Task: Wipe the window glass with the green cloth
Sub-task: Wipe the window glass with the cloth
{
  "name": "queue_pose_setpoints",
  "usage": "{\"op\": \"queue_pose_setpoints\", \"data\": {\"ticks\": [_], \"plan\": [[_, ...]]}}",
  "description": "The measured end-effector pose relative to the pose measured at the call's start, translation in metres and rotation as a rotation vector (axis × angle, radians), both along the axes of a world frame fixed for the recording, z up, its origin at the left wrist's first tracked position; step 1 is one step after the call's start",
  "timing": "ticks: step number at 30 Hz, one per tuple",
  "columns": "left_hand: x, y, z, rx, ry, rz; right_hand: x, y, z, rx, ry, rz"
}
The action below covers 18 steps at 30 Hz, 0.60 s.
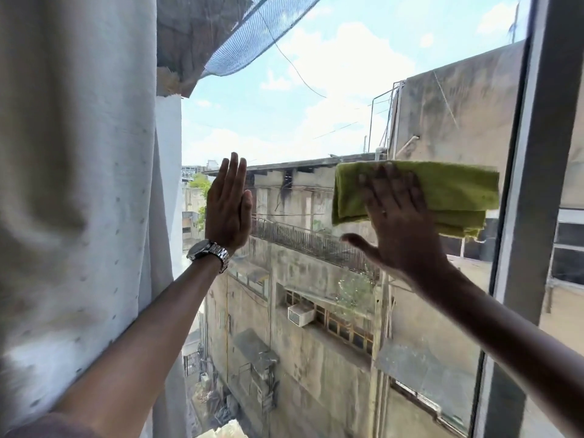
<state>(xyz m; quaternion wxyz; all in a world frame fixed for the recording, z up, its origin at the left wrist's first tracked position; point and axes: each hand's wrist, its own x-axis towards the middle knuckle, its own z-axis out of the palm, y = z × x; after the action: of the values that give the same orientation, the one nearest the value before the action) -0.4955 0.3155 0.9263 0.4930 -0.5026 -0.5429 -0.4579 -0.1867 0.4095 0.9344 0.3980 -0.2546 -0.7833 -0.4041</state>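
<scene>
A folded green cloth lies flat against the window glass at mid height, close to the right frame. My right hand presses on the cloth's left half with spread fingers, thumb pointing left below the cloth. My left hand, flat with fingers together and a metal watch on the wrist, rests against the glass near its left side, next to the curtain. It holds nothing.
A white curtain hangs at the left and covers that side of the window. The grey window frame runs down the right side. Old buildings, a railing and sky show through the glass.
</scene>
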Motion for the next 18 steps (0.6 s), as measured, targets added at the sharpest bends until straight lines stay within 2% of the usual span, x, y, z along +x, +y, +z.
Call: {"op": "queue_pose_setpoints", "data": {"ticks": [3, 6, 11, 14, 18], "plan": [[0.0, 0.001, 0.0, 0.0, 0.0, 0.003, -0.02, -0.013, 0.033, -0.079, 0.054, -0.035], [-0.001, 0.0, 0.0, 0.012, 0.006, 0.007, -0.036, -0.02, 0.028, -0.084, 0.056, -0.051], [0.001, -0.001, 0.0, 0.002, 0.004, 0.004, -0.031, -0.009, -0.031, 0.072, -0.211, -0.035], [-0.002, -0.001, -0.002, 0.0, 0.013, 0.008, 0.0, 0.001, -0.074, 0.122, -0.361, -0.082], [-0.003, -0.001, -0.003, 0.0, 0.016, 0.016, 0.049, 0.01, -0.07, 0.135, -0.324, -0.108]]}}
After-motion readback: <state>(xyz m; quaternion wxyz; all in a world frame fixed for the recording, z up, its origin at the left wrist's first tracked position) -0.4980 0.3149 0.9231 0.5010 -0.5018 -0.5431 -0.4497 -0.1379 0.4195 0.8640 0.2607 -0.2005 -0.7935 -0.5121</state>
